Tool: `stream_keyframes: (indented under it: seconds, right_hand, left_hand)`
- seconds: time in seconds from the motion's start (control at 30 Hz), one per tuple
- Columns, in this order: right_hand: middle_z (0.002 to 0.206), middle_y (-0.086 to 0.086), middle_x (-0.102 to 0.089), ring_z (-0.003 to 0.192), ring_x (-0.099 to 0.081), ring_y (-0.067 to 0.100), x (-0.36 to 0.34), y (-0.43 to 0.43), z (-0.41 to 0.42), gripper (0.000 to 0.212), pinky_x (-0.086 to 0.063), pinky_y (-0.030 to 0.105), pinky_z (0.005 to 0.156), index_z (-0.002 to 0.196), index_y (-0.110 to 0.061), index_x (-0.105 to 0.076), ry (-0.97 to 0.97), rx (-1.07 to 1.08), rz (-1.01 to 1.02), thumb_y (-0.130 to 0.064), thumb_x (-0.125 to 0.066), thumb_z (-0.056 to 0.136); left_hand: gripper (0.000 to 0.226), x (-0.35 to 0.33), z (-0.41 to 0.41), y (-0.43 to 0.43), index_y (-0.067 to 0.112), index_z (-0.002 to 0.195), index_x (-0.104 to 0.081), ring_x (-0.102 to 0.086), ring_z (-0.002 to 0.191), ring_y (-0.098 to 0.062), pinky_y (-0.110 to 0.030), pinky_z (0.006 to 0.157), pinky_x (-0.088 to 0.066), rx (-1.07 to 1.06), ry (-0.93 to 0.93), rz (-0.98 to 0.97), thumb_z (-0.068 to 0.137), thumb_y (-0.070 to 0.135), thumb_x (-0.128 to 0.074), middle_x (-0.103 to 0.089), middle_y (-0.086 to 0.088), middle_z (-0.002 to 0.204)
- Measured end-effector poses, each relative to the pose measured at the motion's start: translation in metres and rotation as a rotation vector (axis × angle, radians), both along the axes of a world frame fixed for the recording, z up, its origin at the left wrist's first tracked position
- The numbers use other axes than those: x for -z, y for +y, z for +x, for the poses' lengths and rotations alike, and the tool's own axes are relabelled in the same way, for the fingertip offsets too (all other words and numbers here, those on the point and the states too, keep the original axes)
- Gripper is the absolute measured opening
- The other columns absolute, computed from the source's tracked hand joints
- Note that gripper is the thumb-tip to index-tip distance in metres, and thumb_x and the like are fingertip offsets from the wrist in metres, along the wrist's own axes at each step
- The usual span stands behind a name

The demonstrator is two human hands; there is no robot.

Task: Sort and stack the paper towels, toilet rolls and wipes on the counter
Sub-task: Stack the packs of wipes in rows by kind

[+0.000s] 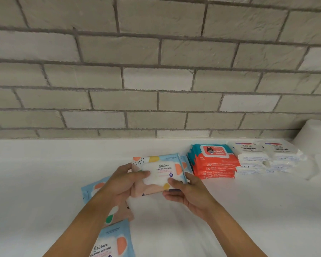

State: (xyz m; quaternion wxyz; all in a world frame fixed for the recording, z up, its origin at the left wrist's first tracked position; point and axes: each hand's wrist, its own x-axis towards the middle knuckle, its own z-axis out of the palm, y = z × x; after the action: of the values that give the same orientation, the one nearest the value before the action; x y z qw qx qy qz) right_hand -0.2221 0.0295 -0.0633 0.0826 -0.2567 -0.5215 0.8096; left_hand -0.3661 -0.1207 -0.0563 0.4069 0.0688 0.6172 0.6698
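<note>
Both hands hold a Stalove wet wipes pack [160, 168] with a pastel pattern, just above the white counter [44, 164]. My left hand [127, 180] grips its left edge and my right hand [187, 191] grips its lower right corner. A blue pack edge shows behind the held one. Under my left arm lie more Stalove packs: a blue pack [93, 188], a pink pack [119, 214] and a blue pack [113, 243] at the bottom edge. To the right stands a stack of red and teal baby wipes [213, 160], then two stacks of white Dove packs [252, 156].
A white paper roll [315, 138] stands at the far right against the grey brick wall [156, 71]. A folded white tissue pack [309, 167] lies in front of it.
</note>
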Motion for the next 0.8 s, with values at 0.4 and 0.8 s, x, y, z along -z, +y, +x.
stream_keyframes:
  seconds: [0.4,0.8]
  right_hand:
    - [0.106,0.024,-0.067,0.079,-0.068,0.027,0.037,0.029,-0.040,0.035,-0.062,0.030,0.058,0.127,-0.001,-0.053,-0.065,0.385,-0.200,0.003,-0.060,0.092]
    - [0.108,0.005,-0.066,0.095,-0.066,0.018,0.065,0.030,-0.049,0.049,-0.059,0.037,0.080,0.126,-0.015,-0.051,-0.103,0.623,0.020,0.010,-0.063,0.085]
  left_hand:
    - [0.041,0.015,-0.010,0.063,-0.005,0.108,-0.061,-0.066,0.084,-0.032,-0.036,0.059,-0.060,-0.124,0.126,-0.133,0.073,-0.024,-0.059,-0.065,-0.019,0.105]
    - [0.011,0.050,-0.013,0.078,0.020,0.078,-0.074,-0.073,0.086,-0.031,-0.048,0.071,-0.062,-0.136,0.355,-0.327,0.071,0.014,-0.068,-0.076,-0.006,0.085]
